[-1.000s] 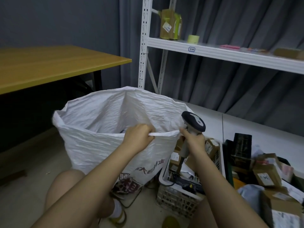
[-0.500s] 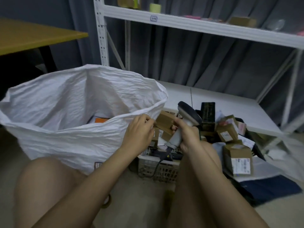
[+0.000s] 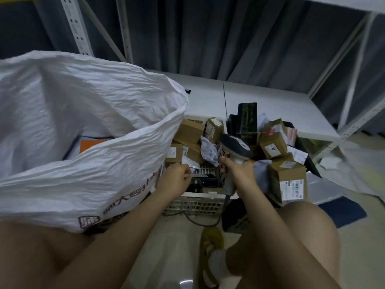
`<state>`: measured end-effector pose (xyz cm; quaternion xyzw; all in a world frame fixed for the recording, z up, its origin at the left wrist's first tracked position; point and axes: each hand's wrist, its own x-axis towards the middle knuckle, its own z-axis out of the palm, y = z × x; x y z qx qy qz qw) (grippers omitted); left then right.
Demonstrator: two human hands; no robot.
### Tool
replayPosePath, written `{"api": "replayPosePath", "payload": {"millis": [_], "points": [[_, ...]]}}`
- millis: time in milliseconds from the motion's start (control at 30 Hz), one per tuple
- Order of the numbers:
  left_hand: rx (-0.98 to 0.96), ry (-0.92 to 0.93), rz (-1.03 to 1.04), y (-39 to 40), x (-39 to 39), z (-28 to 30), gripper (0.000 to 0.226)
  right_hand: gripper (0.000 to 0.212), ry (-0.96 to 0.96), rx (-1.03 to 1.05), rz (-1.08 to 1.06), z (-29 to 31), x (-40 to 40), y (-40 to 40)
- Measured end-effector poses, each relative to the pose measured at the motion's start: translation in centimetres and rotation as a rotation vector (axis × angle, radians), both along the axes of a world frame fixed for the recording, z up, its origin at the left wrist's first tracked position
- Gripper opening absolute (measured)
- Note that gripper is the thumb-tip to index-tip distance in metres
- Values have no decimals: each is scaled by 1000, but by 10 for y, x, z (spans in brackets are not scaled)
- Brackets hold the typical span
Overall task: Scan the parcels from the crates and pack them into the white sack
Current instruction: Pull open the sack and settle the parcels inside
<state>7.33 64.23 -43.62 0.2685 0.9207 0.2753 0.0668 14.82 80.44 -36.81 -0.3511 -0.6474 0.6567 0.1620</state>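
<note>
The white sack (image 3: 87,130) gapes open at nine o'clock. The left hand (image 3: 176,178) hovers curled over the white crate (image 3: 195,203); whether it pinches anything, I cannot tell. The right hand (image 3: 239,174) is clamped round the scanner (image 3: 235,147), parcels (image 3: 288,180) heaped at two o'clock.

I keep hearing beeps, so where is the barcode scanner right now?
In the head view, the scanner is right of centre, gripped in the person's right hand, its head over the white crate of cardboard parcels, right of the white sack.
</note>
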Motion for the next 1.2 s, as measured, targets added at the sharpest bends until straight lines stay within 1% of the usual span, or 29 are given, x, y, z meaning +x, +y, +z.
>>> {"api": "replayPosePath", "payload": {"millis": [67, 167, 267, 367, 467, 500, 533, 600, 667, 767, 833, 900, 1000, 1100, 1200], "points": [[-19, -82, 21, 17, -14, -18, 14, 17, -34, -9, -29, -18, -5, 12], [-54, -249, 51, 41, -35, -53, 12, 11, -60, -83, -41, -46, -20, 32], [-136, -271, 63, 64, -55, -88, 15, 14, -94, -115, -62, -68, -38, 56], [-231, -295, 34, 85, -77, -122, 24, 13, -121, -91, -41, -89, -59, 76], [-222, -367, 89, 99, -98, -158, 47, 12, -139, -112, 34, -111, -80, 86], [-192, -397, 140, 100, -106, -168, 54, 12, -143, -139, 66, -118, -87, 88], [-148, -435, 187, 101, -112, -175, 56, 11, -145, -168, 96, -124, -92, 90], [-5, -555, 320, 101, -123, -187, 49, 7, -141, -214, 132, -133, -101, 92], [97, -649, 480, 100, -132, -198, 49, 7, -155, -259, 163, -142, -108, 93], [81, -753, 601, 98, -138, -212, 53, 8, -191, -302, 200, -152, -113, 96], [142, -815, 689, 97, -139, -222, 51, 8, -197, -309, 187, -157, -115, 98], [211, -862, 736, 97, -139, -227, 48, 8, -192, -312, 177, -160, -116, 99], [331, -963, 815, 99, -139, -230, 35, 9, -192, -300, 178, -164, -116, 100], [471, -1015, 865, 98, -143, -230, 42, 11, -179, -304, 171, -167, -117, 100], [605, -1048, 891, 98, -144, -225, 43, 9, -181, -305, 136, -166, -117, 100]]}}
